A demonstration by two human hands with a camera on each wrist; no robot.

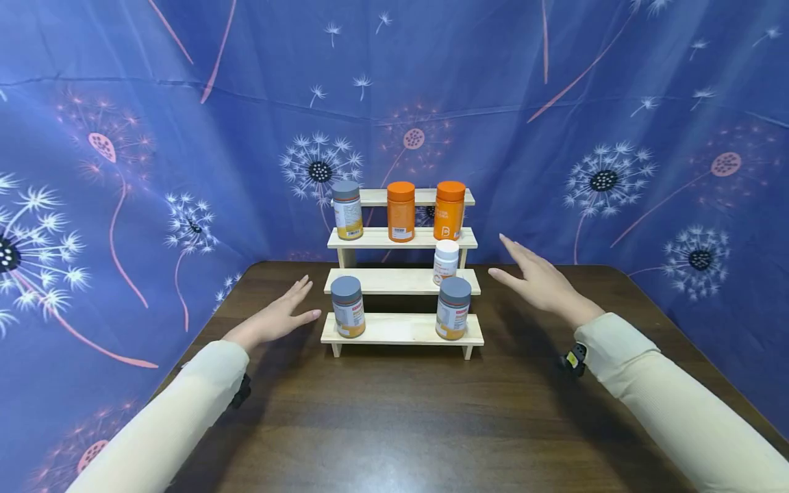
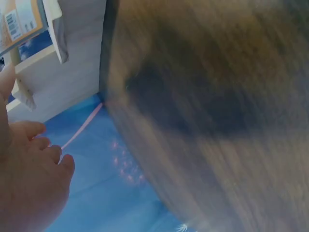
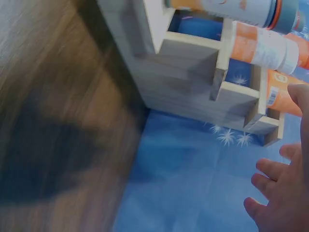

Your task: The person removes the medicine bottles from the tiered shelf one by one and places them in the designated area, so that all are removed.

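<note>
A tiered wooden rack (image 1: 401,329) stands on the table. On its lowest step sit two grey-lidded bottles, one at the left (image 1: 348,308) and one at the right (image 1: 453,309). A small white-capped bottle (image 1: 446,261) stands at the right of the step above. Higher up are a grey-lidded bottle (image 1: 348,211), an orange bottle (image 1: 401,212) and another orange bottle (image 1: 448,211). My left hand (image 1: 277,316) is held out beside the rack's left side, fingers extended, holding nothing. To the right of the rack my right hand (image 1: 545,282) reaches forward, fingers straight and thumb apart, likewise holding nothing.
The dark wooden table (image 1: 394,418) extends in front of the rack and to both sides. Behind it hangs a blue cloth (image 1: 493,137) printed with dandelions, which also runs along the left and right. Dark wrist cameras (image 1: 574,359) sit under the cream sleeves.
</note>
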